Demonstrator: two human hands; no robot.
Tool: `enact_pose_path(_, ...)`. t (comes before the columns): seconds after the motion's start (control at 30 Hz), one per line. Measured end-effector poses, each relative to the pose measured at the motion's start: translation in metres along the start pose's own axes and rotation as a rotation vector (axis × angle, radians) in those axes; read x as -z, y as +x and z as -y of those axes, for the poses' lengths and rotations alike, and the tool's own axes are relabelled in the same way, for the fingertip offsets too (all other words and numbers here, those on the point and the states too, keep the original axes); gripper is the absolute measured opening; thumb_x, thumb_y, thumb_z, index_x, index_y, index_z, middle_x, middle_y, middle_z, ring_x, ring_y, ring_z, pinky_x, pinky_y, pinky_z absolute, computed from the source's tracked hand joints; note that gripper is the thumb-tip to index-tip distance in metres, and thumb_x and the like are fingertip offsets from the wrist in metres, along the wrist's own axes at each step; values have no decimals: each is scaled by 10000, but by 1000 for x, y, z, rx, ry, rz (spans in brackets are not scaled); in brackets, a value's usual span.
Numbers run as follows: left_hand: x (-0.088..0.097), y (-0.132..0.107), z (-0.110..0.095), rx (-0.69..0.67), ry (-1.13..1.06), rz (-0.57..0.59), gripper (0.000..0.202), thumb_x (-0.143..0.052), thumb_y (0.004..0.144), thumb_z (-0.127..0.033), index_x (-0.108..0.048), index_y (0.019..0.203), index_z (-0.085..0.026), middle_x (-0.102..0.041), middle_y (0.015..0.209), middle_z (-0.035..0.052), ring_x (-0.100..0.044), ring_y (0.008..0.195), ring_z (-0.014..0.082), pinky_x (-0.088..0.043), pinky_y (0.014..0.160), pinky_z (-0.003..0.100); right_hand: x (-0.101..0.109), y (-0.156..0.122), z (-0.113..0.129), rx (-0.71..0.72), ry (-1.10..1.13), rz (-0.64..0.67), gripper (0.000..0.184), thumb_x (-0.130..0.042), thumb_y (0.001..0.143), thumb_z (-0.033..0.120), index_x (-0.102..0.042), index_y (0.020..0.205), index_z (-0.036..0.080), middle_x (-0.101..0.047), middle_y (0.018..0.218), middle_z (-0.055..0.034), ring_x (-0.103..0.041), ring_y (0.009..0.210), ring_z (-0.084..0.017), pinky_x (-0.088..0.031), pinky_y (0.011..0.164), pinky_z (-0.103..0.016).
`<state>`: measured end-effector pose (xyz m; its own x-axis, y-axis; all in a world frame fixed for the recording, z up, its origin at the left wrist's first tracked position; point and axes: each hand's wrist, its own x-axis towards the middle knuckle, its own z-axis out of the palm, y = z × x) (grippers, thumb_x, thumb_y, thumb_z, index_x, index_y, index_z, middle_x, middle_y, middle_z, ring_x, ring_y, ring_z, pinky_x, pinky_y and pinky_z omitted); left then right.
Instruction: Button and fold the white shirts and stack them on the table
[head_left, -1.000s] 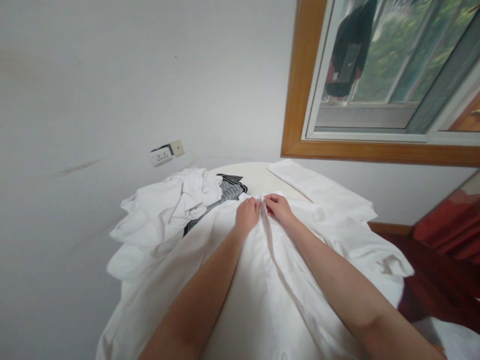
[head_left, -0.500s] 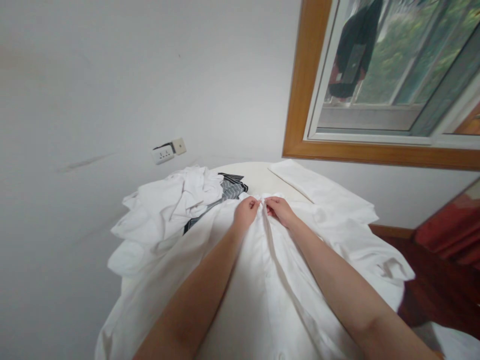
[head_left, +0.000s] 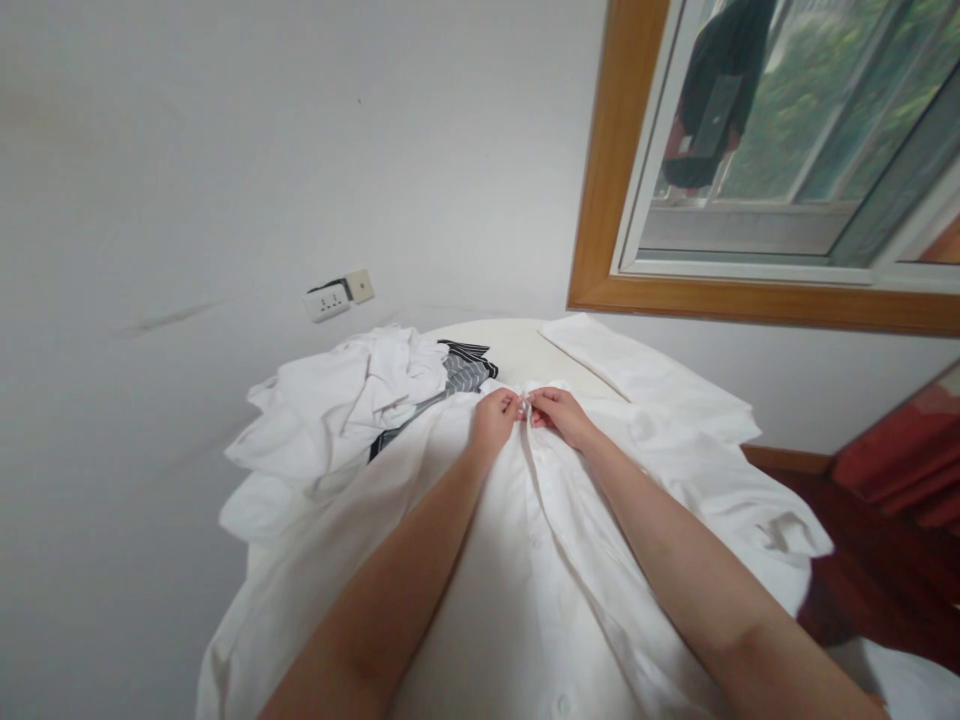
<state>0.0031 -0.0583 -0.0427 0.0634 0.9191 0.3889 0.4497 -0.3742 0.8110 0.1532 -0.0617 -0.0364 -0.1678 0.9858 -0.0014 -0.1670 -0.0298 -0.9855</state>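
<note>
A white button-up shirt lies spread flat over a round table, its front placket running away from me. My left hand and my right hand meet at the top of the placket near the collar. Both hands pinch the fabric edges there, fingertips almost touching each other. My forearms lie over the shirt's body. One sleeve cuff hangs off at the right.
A pile of crumpled white clothes with a grey-and-black striped piece sits at the back left. A folded white cloth lies at the back right. The cream table top shows behind. A wall socket and a wood-framed window are beyond.
The hands stay pinched at the same spot on the placket; only the view has shifted slightly.
</note>
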Motion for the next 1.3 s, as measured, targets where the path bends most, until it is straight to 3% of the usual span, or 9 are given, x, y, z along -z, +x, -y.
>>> enact_pose_path(0.3, 1, 0, -3, -21, 91, 20, 102, -502, 861, -165, -593, 817, -179, -701, 790, 27, -672, 663, 130, -503, 653, 228, -1, -1, 1, 13, 6, -25, 83, -652, 758, 237, -639, 762, 155, -606, 532, 20, -551, 470, -96, -507, 497, -202)
enact_pose_path(0.43, 1, 1, 0, -79, 170, -11, 97, -530, 864, -209, -619, 839, -179, -700, 791, 32, -662, 738, 148, -507, 714, 248, -1, -5, 7, 26, 59, -18, 113, -675, 772, 253, -635, 756, 149, -622, 601, 17, -582, 495, -92, -523, 496, -201)
enact_pose_path(0.6, 1, 1, 1, -115, 222, 2, 138, -516, 865, -200, -652, 854, -179, -714, 854, 54, -660, 820, 165, -509, 775, 265, -1, -4, 7, -8, 66, 11, 78, -696, 723, 142, -621, 743, 143, -641, 616, 12, -621, 524, -93, -544, 518, -190)
enact_pose_path(0.9, 0, 3, 1, -59, 289, 77, 190, -487, 865, -156, -672, 905, -165, -723, 903, 65, -655, 852, 165, -487, 809, 262, 2, 5, -6, 92, -148, -60, 127, -712, 686, 217, -620, 751, 158, -598, 536, 42, -541, 458, -81, -491, 433, -176)
enact_pose_path(1.17, 3, 0, -13, 56, 535, 90, 360, -398, 942, -372, -689, 823, -197, -729, 905, 81, -654, 856, 192, -436, 731, 262, 2, 11, -17, 199, -470, -54, 41, -591, 746, 193, -599, 778, 169, -589, 543, 35, -544, 434, -107, -449, 417, -205)
enact_pose_path(1.3, 2, -2, -14, 76, 521, 99, 280, -461, 914, -368, -689, 870, -210, -730, 931, 60, -654, 875, 188, -437, 733, 255, 1, 9, -16, 244, -563, -68, 73, -553, 747, 159, -608, 795, 161, -575, 530, 41, -532, 416, -99, -438, 437, -203)
